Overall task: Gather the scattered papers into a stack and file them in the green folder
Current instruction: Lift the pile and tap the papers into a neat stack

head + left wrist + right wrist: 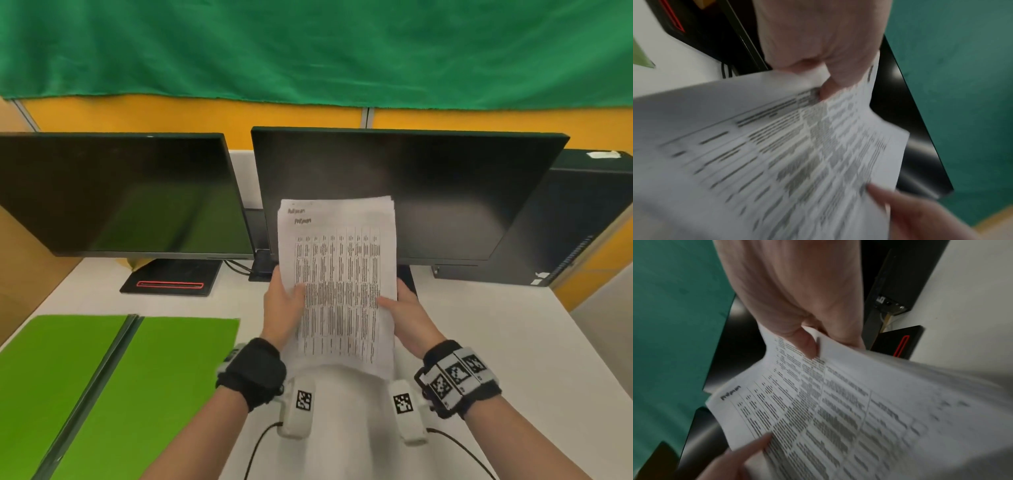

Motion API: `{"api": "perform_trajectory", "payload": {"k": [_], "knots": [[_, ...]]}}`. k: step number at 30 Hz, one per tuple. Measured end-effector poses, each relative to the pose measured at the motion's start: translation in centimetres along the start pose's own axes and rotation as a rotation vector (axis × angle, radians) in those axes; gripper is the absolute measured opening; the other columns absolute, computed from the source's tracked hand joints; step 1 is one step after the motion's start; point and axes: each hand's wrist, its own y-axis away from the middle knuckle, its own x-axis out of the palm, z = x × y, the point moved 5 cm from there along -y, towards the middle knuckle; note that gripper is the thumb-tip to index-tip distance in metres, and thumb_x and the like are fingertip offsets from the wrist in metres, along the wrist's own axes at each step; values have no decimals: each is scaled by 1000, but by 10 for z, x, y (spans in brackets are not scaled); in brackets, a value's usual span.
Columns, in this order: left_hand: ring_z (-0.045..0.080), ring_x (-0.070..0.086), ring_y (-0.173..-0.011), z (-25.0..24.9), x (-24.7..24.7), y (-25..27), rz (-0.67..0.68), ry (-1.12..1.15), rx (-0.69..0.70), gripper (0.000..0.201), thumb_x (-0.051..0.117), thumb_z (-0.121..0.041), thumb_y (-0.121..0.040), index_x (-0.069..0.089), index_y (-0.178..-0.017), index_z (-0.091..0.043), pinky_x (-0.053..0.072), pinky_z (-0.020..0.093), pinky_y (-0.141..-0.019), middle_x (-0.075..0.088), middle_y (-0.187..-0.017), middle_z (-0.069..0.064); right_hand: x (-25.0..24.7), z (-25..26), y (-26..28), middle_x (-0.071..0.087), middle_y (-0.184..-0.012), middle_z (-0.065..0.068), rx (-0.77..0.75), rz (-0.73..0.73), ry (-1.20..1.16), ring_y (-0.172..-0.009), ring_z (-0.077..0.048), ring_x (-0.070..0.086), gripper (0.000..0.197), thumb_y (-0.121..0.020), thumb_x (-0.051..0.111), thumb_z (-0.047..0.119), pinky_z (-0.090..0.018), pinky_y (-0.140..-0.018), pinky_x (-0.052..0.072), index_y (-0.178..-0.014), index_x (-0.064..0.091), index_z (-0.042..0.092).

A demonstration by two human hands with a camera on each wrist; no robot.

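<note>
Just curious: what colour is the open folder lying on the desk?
Bright lime green, with a dark spine; the folder shows best in the head view.

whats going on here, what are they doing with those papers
A person is holding a stack of white printed sheets upright above the white desk, the left hand gripping its left edge and the right hand its right edge, thumbs on the front page. The bright green folder lies open on the desk to the left, with nothing filed in it yet. Two dark monitors stand behind.
</note>
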Motion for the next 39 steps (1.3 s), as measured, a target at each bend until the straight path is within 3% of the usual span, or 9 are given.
{"api": "perform_trajectory", "payload": {"k": [9, 13, 17, 22, 26, 31, 35, 37, 39], "knots": [[17, 61, -106, 17, 4, 25, -154, 119, 121, 30, 50, -9, -94, 36, -119, -18, 51, 24, -86, 60, -119, 5, 20, 17, 14, 62, -104, 8, -240, -79, 9, -93, 0, 63, 35, -86, 65, 7, -18, -73, 52, -113, 48, 21], [11, 62, -96, 22, -5, 13, -152, 125, 107, 30, 53, -10, -94, 36, -114, -24, 47, 3, -72, 61, -108, -4, 10, 38, 13, 58, -113, -1, -411, -304, 113, -105, -17, 60, 34, -91, 60, 18, -33, -90, 53, -119, 43, 25], [18, 63, -103, 25, -6, 6, -112, 114, 104, 29, 53, -13, -94, 37, -114, -25, 48, 13, -77, 63, -116, 2, 9, 62, 25, 41, -133, -2, -685, -383, 564, -104, 11, 49, 52, -98, 45, 17, -2, -82, 42, -147, 30, 25], [18, 61, -104, 24, -5, 3, -84, 114, 106, 26, 51, -12, -95, 37, -115, -21, 47, 11, -76, 61, -115, 0, 19, 67, 27, 22, -154, -13, -642, -292, 1011, -104, -27, 62, 62, -90, 40, 36, -42, -84, 58, -150, 29, 25], [19, 61, -105, 24, -5, 1, -61, 69, 112, 26, 51, -14, -95, 37, -115, -22, 50, 23, -83, 61, -116, -1, 19, 68, 26, 14, -158, -12, -610, -303, 1038, -118, -28, 55, 63, -92, 55, 17, -40, -94, 53, -150, 32, 18], [22, 62, -108, 25, -4, -2, -26, 6, 111, 24, 49, -17, -97, 36, -116, -23, 52, 27, -85, 59, -116, -4, 19, 68, 17, 33, -140, -2, -516, -306, 619, -98, -7, 51, 57, -96, 43, 2, 2, -71, 41, -148, 27, 18], [0, 61, -101, 4, -3, -2, 20, 153, 124, 40, 60, -25, -91, 34, -121, -27, 53, 9, -74, 59, -114, -9, 12, 51, 7, 49, -110, 7, -312, -211, -4, -100, -10, 56, 61, -90, 56, 4, -17, -80, 52, -139, 28, 24], [4, 63, -99, -13, -3, -8, -33, 230, 123, 45, 64, -41, -85, 37, -119, -29, 56, 17, -76, 60, -110, -8, 13, 46, 3, 52, -115, 0, -242, -166, -1, -109, -22, 56, 59, -86, 63, 6, -38, -90, 51, -133, 35, 26], [19, 66, -97, -25, -2, -18, -116, 273, 61, 52, 60, -59, -76, 41, -114, -30, 58, 34, -81, 63, -102, -2, 12, 44, -1, 52, -120, -5, -224, -167, 14, -110, -23, 55, 58, -83, 66, 5, -34, -83, 52, -129, 39, 26]]}}
